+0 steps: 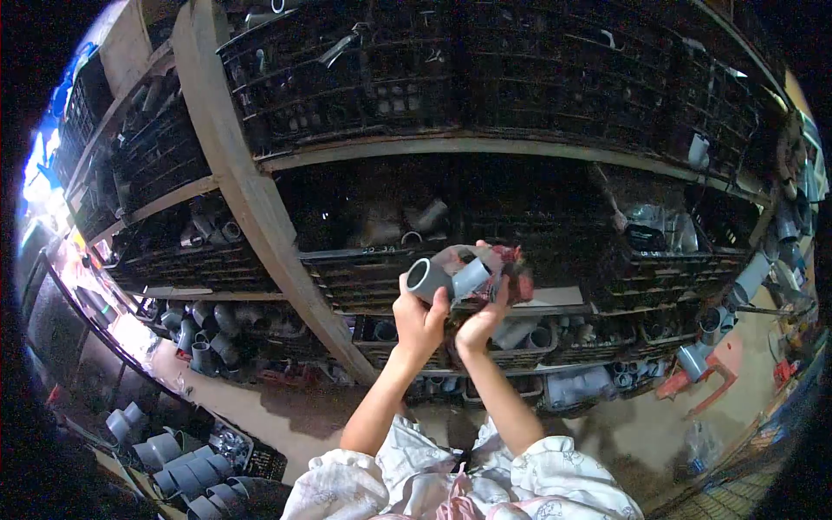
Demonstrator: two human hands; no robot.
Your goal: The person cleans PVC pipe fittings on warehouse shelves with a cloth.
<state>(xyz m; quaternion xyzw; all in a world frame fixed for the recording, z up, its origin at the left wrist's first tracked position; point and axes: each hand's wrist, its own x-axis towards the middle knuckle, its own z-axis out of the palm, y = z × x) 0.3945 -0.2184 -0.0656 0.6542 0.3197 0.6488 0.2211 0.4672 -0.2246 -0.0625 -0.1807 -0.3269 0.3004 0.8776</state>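
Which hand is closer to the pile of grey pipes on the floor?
Left. The left hand, holding a grey fitting, is up and right of the pile; the right hand is beyond it, farther right.

Premises: storeroom or shop for plumbing supplies.
- Tall shelving of rough pale wooden boards [251,199], several tiers, filling the view.
- Black slatted plastic crates [364,78] packed side by side on every tier.
- Grey plastic pipe elbows and couplings [208,230] loose in the crates.
- Further grey plastic bends, stacked in rows on the floor [178,472], lower left.
- Larger grey plastic sockets [750,277] at the right end.
- Bare dusty concrete floor [633,433].
- One grey plastic pipe fitting [429,279] of the same stock, held before the shelves.
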